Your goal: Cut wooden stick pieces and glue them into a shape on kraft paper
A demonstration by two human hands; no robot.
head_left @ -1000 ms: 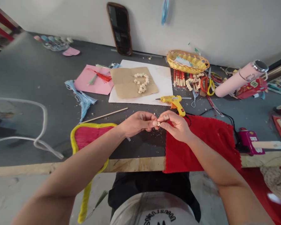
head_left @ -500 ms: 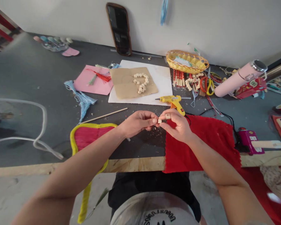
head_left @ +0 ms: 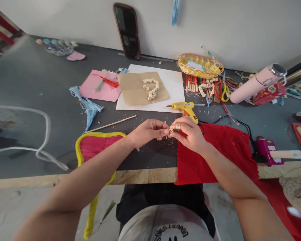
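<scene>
Both hands meet over the dark table near its front edge. My left hand [head_left: 154, 130] is closed, thumb and fingertips pinching a small pale wooden piece [head_left: 171, 131]. My right hand [head_left: 189, 134] pinches the same piece from the other side, its fingers curled; a tan band sits round one finger. Fingertips cover most of the piece, so its exact shape is hidden. Behind the hands lies a yellow glue gun [head_left: 184, 107], nozzle pointing left. Farther back, similar pale pieces [head_left: 154, 87] form a curved row on brown paper [head_left: 130, 90].
A red cloth [head_left: 215, 150] lies under my right forearm, a yellow-edged pink fan-like piece [head_left: 97, 144] under my left. A thin stick [head_left: 112, 124] and blue tassel [head_left: 89, 107] lie left. Scissors [head_left: 224, 92], a wicker basket [head_left: 200, 66] and a pink flask [head_left: 256, 85] stand back right.
The small pale piece has turned between my fingertips, and my right fingers have closed in over it. My hands stay in nearly the same place; the table items have not moved.
</scene>
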